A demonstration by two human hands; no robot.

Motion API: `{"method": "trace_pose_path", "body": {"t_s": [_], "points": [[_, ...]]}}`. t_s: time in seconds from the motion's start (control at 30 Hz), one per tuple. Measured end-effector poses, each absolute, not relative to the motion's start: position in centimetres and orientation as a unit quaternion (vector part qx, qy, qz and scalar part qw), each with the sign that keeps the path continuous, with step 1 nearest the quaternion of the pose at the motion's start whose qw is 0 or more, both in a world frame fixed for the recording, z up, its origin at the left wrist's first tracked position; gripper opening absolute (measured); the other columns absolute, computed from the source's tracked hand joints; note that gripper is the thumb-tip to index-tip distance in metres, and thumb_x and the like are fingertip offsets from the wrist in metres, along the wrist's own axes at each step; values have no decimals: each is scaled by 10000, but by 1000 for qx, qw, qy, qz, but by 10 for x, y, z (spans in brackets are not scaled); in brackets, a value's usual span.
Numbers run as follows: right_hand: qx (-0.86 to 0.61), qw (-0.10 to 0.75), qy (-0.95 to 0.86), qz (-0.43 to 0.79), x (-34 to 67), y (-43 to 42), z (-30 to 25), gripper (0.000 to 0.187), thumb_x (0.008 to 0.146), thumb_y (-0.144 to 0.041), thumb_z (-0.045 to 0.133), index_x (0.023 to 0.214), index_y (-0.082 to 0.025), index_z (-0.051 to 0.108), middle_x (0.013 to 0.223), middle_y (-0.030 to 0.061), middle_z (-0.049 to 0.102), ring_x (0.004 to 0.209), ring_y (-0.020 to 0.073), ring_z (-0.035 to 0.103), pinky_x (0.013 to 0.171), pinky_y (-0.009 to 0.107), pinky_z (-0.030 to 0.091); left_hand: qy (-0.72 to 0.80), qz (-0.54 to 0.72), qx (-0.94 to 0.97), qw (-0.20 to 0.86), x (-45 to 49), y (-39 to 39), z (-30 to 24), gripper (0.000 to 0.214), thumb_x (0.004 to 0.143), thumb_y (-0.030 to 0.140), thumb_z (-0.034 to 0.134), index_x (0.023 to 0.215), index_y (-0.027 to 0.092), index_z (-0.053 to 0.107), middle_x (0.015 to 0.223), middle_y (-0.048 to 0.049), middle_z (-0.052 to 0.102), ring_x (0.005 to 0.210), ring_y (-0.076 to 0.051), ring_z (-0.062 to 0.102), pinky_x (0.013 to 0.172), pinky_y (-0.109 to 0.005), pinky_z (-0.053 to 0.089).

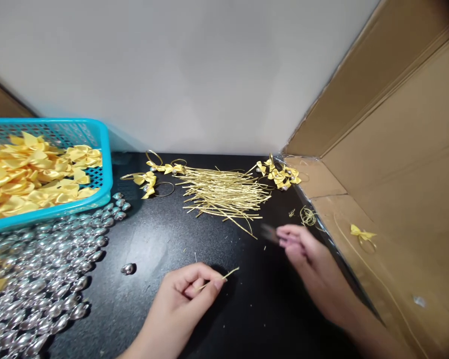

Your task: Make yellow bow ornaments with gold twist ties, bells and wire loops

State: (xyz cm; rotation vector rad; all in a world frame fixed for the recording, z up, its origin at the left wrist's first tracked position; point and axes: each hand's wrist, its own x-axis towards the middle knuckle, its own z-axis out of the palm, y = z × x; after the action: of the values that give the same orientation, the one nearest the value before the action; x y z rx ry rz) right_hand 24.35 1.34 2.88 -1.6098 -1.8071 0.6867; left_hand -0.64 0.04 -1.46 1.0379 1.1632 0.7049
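Note:
My left hand [189,299] is closed at the front middle of the black table, pinching a thin gold cord [231,272] between thumb and forefinger. The cord's short end sticks out to the right of the fingertips. Right of it, my right hand [310,264] grips small scissors [289,240] with purplish handles. Their dark blades point left and are smeared by motion, so their exact shape is unclear. Beyond both hands lies a loose pile of cut gold cords [224,192]. A single silver bead [127,269] rests to the left of my left hand.
A blue basket [105,164] of yellow satin bows [33,169] stands at the left, beside many silver beads [41,279]. Bows with cord loops [147,180] and more [280,174] flank the pile. Tangled cord scraps [308,216] lie near the cardboard wall [396,124].

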Motion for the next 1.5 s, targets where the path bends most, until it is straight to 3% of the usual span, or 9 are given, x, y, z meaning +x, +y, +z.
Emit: {"method": "trace_pose_path", "body": {"t_s": [0.17, 0.33, 0.53, 0.77, 1.5], "points": [[-544, 292, -716, 327, 216, -7, 14, 157, 941, -321, 489, 845, -223, 566, 734, -6, 550, 650, 142, 550, 589, 237, 435, 510, 314, 440, 669, -7, -1, -14, 350, 768, 491, 625, 649, 162, 643, 473, 89, 269, 464, -80, 148, 424, -201, 165], [-515, 307, -726, 338, 211, -5, 2, 224, 960, -330, 441, 772, -215, 482, 681, -27, 453, 610, 134, 450, 568, 243, 370, 507, 307, 423, 685, -7, 0, -11, 365, 764, 510, 636, 656, 161, 636, 487, 94, 259, 470, -80, 155, 427, -190, 167], [-513, 310, -730, 330, 209, -6, -5, 268, 980, -380, 398, 790, -212, 485, 686, -25, 450, 625, 137, 444, 613, 257, 374, 521, 301, 411, 685, -5, -1, -5, 343, 739, 486, 659, 643, 158, 624, 482, 91, 292, 470, -77, 175, 443, -186, 166], [-511, 300, -742, 314, 206, -4, -9, 352, 990, -458, 346, 775, -212, 479, 677, -28, 462, 625, 139, 445, 623, 265, 347, 534, 300, 428, 665, -3, 2, -1, 299, 732, 428, 656, 612, 156, 626, 476, 107, 225, 466, -76, 146, 432, -176, 156], [-504, 327, -738, 307, 201, -3, -12, 430, 971, -552, 298, 772, -219, 481, 678, -29, 483, 622, 144, 448, 608, 268, 324, 507, 299, 434, 682, -7, -1, -13, 330, 762, 470, 631, 633, 167, 631, 470, 98, 246, 449, -75, 136, 405, -174, 157]]}}
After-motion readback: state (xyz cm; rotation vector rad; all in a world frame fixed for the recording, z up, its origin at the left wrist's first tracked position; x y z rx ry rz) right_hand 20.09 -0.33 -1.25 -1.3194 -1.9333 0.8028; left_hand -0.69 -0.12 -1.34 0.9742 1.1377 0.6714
